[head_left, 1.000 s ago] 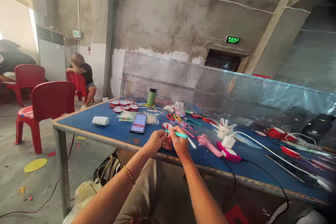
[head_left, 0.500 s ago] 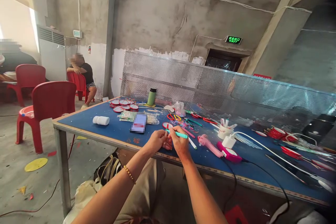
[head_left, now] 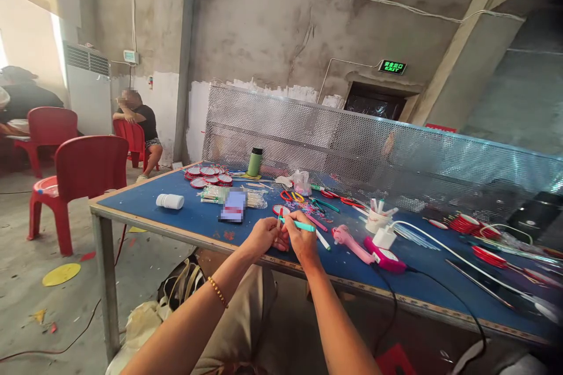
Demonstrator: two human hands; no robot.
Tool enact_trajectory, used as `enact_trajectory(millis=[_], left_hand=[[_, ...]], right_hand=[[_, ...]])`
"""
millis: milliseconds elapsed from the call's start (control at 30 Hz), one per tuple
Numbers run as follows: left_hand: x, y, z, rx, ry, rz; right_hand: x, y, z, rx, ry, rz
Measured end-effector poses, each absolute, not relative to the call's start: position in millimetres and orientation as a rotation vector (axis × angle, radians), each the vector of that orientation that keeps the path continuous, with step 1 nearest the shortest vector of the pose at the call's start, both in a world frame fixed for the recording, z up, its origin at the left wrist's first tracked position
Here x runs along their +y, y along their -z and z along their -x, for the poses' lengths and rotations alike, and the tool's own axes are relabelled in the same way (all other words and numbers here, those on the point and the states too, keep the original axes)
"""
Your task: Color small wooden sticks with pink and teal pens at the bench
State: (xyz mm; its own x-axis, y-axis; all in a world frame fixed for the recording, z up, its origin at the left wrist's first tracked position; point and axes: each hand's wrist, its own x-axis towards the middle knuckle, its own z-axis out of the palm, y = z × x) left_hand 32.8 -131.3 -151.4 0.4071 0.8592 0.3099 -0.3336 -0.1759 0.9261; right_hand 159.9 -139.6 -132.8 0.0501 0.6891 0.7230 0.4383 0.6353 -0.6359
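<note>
Blue bench (head_left: 145, 205) lay under clutter | right hand (head_left: 302, 241) held a teal pen (head_left: 303, 225), fingers closed round it, just above the bench's near edge | left hand (head_left: 264, 236) pinched a small red-tipped piece (head_left: 280, 218) at the pen's end | judged: joining piece to pen, steady alignment needed | piece too small to identify, join hidden by fingers

The green wall sign (head_left: 392, 67) above the doorway reads "EXIT".
</note>
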Motion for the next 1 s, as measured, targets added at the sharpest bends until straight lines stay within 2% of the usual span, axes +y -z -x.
enact_trajectory(millis=[1000], left_hand=[[-132.6,149.7,-33.5,0.522,-1.148,-1.360]], right_hand=[[-144.9,128.3,-159.1,-1.566,-0.236,0.957]])
